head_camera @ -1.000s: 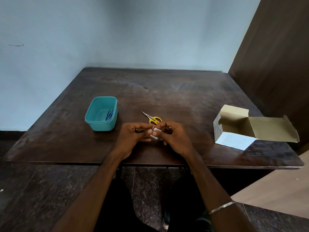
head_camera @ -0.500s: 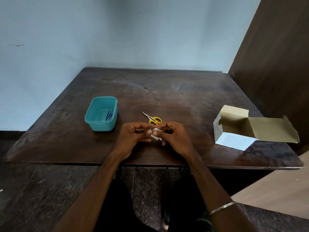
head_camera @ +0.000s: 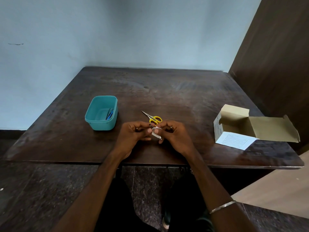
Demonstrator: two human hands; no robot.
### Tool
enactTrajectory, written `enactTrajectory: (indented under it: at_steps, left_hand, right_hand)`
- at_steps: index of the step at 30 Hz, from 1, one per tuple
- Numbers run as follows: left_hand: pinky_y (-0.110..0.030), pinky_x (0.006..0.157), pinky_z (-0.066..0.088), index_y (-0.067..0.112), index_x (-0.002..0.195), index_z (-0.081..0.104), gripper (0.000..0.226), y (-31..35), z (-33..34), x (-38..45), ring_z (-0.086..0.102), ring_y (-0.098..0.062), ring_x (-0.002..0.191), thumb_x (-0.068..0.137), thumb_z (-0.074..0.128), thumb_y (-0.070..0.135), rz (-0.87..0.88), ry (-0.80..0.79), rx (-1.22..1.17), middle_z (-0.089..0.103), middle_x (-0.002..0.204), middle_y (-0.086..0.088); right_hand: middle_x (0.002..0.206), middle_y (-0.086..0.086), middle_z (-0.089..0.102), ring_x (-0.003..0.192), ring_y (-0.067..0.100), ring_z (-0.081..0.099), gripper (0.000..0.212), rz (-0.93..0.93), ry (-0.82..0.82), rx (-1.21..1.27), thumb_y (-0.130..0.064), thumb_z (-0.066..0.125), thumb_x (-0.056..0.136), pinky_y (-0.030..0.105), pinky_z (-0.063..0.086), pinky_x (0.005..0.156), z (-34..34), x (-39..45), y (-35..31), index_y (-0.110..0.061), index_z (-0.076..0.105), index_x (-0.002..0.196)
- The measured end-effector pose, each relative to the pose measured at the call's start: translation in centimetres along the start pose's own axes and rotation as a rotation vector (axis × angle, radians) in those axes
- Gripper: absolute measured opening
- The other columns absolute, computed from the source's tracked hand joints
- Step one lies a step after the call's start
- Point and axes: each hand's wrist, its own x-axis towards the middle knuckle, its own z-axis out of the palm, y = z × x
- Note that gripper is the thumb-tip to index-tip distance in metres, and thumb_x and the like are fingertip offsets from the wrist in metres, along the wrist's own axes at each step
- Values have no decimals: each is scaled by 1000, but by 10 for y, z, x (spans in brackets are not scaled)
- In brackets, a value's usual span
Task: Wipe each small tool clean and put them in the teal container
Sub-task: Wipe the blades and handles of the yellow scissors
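small metal tool [head_camera: 160,138] | tip now protrudes below white wipe [head_camera: 156,133]

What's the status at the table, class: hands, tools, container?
Both hands, left hand and right hand, pinching a small metal tool in white wipe. Yellow scissors unwiped on table. Teal container holds some tools. Nothing blocking.

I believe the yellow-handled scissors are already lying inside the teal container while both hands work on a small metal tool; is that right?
Not quite: the head view shows the yellow-handled scissors lying on the table, right of the teal container. Both hands, left hand and right hand, do hold a small metal tool.
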Motion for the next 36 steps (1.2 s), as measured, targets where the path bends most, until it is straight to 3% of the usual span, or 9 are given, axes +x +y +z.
enactTrajectory:
  at_steps: [8,15,18,22,27,32,36]
  left_hand:
    - [-28,69,61,1,107,71,22,0,1,-1,74,-22,81,87,64,-6,-11,34,-22,76,94,-14]
    - [-28,67,60,5,103,74,24,-1,0,1,73,-24,85,83,69,-6,8,0,7,77,98,-11]
    - [-30,69,60,6,101,74,27,-1,0,1,73,-24,86,79,71,-9,9,-2,10,77,97,-10]
    - [-39,75,60,2,105,73,30,-3,-1,2,73,-28,89,77,73,-10,14,-13,26,76,98,-13]
    - [-34,71,60,1,100,74,30,-1,0,1,73,-24,85,73,74,-13,24,-20,35,77,97,-13]
    - [-30,71,61,5,92,75,30,-1,0,1,73,-22,81,72,72,-17,17,-20,-5,77,91,-12]
    - [-32,73,61,3,94,74,29,-1,0,1,73,-24,82,73,71,-16,27,5,-13,77,91,-13]
  right_hand:
    - [82,10,75,71,22,70,20,6,-38,-13,5,78,78,39,58,75,-2,1,2,-6,73,94]
    - [75,14,73,62,26,67,3,14,-25,53,-2,72,87,35,55,66,0,0,0,-1,70,89]
    - [78,14,73,62,30,69,6,11,-25,47,-4,67,91,41,57,67,0,0,-1,-8,72,91]
    - [78,19,72,63,34,69,3,22,-40,47,-5,66,92,50,57,69,0,1,0,-4,69,92]
    - [76,22,71,57,21,70,12,43,-19,65,-1,67,91,24,55,57,1,-1,-8,10,63,93]
    - [74,16,72,58,20,70,12,42,-49,71,1,67,90,22,54,58,0,-2,-12,11,62,93]
    - [75,21,71,59,25,69,10,16,-86,61,2,70,87,27,56,62,-1,-2,-13,9,64,92]
